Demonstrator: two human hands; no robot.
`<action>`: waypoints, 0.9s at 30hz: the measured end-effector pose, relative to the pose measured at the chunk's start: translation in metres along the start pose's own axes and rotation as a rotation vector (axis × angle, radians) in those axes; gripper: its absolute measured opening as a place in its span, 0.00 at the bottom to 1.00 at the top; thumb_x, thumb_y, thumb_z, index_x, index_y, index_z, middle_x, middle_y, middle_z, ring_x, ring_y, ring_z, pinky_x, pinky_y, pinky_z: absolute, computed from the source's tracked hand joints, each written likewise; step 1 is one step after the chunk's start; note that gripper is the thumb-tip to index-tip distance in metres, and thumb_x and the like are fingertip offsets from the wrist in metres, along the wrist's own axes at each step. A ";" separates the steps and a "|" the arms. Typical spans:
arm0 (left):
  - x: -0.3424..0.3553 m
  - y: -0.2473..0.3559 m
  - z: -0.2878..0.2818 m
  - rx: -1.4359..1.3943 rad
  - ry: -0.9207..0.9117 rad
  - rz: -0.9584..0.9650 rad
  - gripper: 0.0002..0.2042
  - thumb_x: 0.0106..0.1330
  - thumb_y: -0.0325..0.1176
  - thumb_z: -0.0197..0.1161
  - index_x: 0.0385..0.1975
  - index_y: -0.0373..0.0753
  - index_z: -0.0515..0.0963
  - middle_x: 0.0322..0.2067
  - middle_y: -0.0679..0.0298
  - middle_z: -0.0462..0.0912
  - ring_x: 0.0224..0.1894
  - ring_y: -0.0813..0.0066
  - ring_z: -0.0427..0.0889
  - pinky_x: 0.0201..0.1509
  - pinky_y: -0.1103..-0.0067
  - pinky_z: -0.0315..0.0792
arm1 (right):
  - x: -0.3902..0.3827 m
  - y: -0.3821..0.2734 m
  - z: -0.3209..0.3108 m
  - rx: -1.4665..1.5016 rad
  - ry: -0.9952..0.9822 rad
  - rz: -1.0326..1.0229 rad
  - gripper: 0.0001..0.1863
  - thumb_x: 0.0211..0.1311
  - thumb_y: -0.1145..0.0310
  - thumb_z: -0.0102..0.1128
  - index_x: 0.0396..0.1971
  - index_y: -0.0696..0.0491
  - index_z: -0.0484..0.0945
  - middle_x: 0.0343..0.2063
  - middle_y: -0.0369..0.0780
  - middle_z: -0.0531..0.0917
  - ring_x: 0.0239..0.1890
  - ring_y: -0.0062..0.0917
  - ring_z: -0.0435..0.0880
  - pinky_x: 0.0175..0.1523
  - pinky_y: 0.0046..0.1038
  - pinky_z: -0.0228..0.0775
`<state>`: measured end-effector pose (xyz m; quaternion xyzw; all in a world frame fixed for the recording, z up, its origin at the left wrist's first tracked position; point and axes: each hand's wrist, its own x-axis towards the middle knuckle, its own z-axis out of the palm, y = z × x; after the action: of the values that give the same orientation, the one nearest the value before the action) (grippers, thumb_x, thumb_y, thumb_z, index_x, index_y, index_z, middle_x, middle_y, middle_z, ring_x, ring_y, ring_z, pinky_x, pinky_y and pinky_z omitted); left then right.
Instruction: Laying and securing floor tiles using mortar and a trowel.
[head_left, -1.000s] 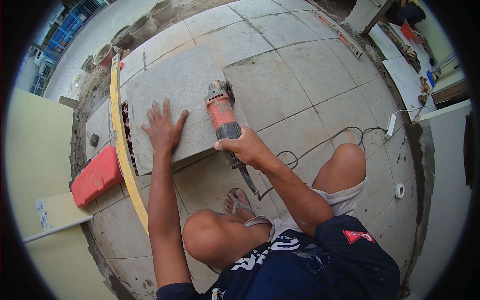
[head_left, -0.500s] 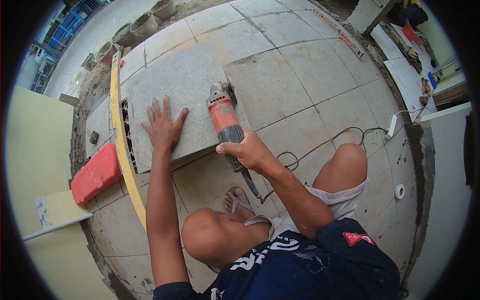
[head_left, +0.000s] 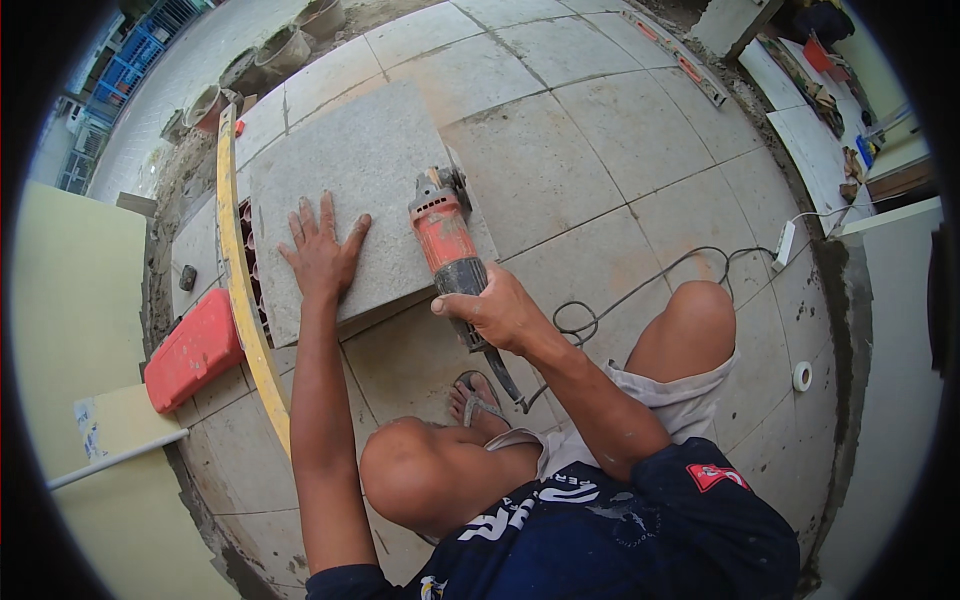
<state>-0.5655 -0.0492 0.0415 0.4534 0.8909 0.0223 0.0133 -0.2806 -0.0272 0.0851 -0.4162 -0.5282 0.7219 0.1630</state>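
A large grey square tile (head_left: 370,140) lies in front of me, slightly askew on the tiled floor. My left hand (head_left: 325,250) rests flat on its lower left, fingers spread. My right hand (head_left: 485,310) is wrapped round the lower body of a red and black angle grinder (head_left: 445,235), whose head sits at the tile's right edge; whether its disc touches the tile I cannot tell. The grinder's cord loops across the floor to a white power strip (head_left: 784,245). A long yellow straightedge (head_left: 255,355) runs along the tile's left side, with dark openings between them.
A red plastic case (head_left: 194,350) and a small dark lump (head_left: 187,278) are to the left. Buckets (head_left: 280,50) line the upper left edge. A level (head_left: 680,60) lies at upper right, a white tape roll (head_left: 801,377) by my right knee. Walls stand on both sides.
The grinder and my right hand have shifted very slightly, the tool's head a little lower. My left hand stays spread on the tile, nearly unmoved.
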 end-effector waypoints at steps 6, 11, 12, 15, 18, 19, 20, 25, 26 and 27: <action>0.000 0.002 0.001 0.005 0.004 0.005 0.46 0.64 0.76 0.46 0.78 0.56 0.52 0.79 0.55 0.46 0.80 0.51 0.40 0.76 0.41 0.33 | -0.006 0.004 -0.001 -0.078 0.018 -0.019 0.16 0.52 0.61 0.72 0.30 0.54 0.75 0.22 0.32 0.76 0.23 0.17 0.72 0.29 0.26 0.68; -0.001 -0.001 0.000 0.007 0.004 0.008 0.46 0.64 0.76 0.46 0.78 0.57 0.51 0.79 0.55 0.46 0.80 0.51 0.41 0.76 0.40 0.34 | -0.009 0.011 0.002 -0.133 0.060 0.002 0.28 0.47 0.53 0.74 0.36 0.63 0.75 0.26 0.41 0.81 0.28 0.26 0.80 0.36 0.31 0.75; -0.001 0.001 0.000 0.005 0.002 0.008 0.46 0.64 0.76 0.46 0.78 0.57 0.52 0.78 0.55 0.46 0.80 0.51 0.41 0.76 0.40 0.34 | -0.010 0.011 0.001 -0.128 0.064 0.003 0.28 0.47 0.53 0.74 0.36 0.63 0.75 0.26 0.41 0.81 0.28 0.26 0.80 0.36 0.31 0.75; 0.000 0.002 0.001 0.002 0.001 0.013 0.45 0.64 0.75 0.46 0.78 0.56 0.52 0.78 0.54 0.46 0.80 0.51 0.41 0.76 0.39 0.34 | -0.010 0.014 -0.001 -0.109 0.048 -0.009 0.28 0.47 0.53 0.74 0.36 0.62 0.76 0.26 0.41 0.81 0.27 0.26 0.80 0.36 0.31 0.75; 0.001 0.000 0.002 -0.005 0.009 0.016 0.45 0.64 0.75 0.46 0.78 0.56 0.52 0.78 0.54 0.46 0.80 0.50 0.41 0.75 0.39 0.34 | -0.011 0.015 0.000 -0.113 0.045 -0.016 0.27 0.47 0.54 0.74 0.35 0.62 0.76 0.25 0.41 0.81 0.27 0.26 0.80 0.36 0.31 0.75; 0.001 -0.001 0.002 -0.008 0.013 0.016 0.45 0.65 0.75 0.47 0.78 0.56 0.53 0.78 0.54 0.47 0.80 0.50 0.42 0.75 0.39 0.34 | -0.012 0.012 0.000 -0.128 0.031 -0.015 0.26 0.48 0.54 0.73 0.35 0.62 0.76 0.25 0.41 0.81 0.27 0.26 0.79 0.36 0.31 0.74; 0.002 -0.002 0.002 -0.005 0.015 0.019 0.45 0.65 0.75 0.47 0.78 0.56 0.53 0.78 0.54 0.47 0.80 0.50 0.42 0.75 0.39 0.34 | -0.013 0.011 0.001 -0.141 0.017 -0.015 0.25 0.48 0.54 0.73 0.34 0.61 0.76 0.24 0.40 0.81 0.27 0.26 0.79 0.36 0.32 0.74; 0.000 0.001 -0.001 -0.011 0.014 0.021 0.45 0.65 0.74 0.47 0.78 0.55 0.53 0.78 0.53 0.47 0.80 0.50 0.42 0.75 0.39 0.34 | -0.019 0.015 0.000 -0.081 0.027 -0.037 0.22 0.48 0.55 0.73 0.30 0.58 0.77 0.22 0.39 0.80 0.25 0.26 0.77 0.35 0.32 0.72; 0.000 0.001 -0.001 0.002 0.028 0.026 0.45 0.65 0.74 0.47 0.78 0.55 0.53 0.78 0.53 0.47 0.80 0.50 0.42 0.75 0.39 0.34 | -0.020 0.017 0.002 -0.096 0.075 -0.055 0.21 0.47 0.55 0.72 0.29 0.58 0.77 0.22 0.39 0.80 0.25 0.26 0.77 0.34 0.32 0.72; -0.002 0.004 0.001 -0.007 0.015 0.023 0.45 0.65 0.74 0.47 0.78 0.55 0.53 0.78 0.53 0.47 0.80 0.50 0.42 0.75 0.39 0.34 | -0.023 0.016 0.001 -0.086 0.075 -0.063 0.21 0.47 0.55 0.72 0.29 0.58 0.77 0.22 0.39 0.80 0.25 0.26 0.77 0.34 0.32 0.72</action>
<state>-0.5606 -0.0485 0.0404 0.4634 0.8856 0.0292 0.0078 -0.2644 -0.0492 0.0804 -0.4328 -0.5652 0.6769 0.1871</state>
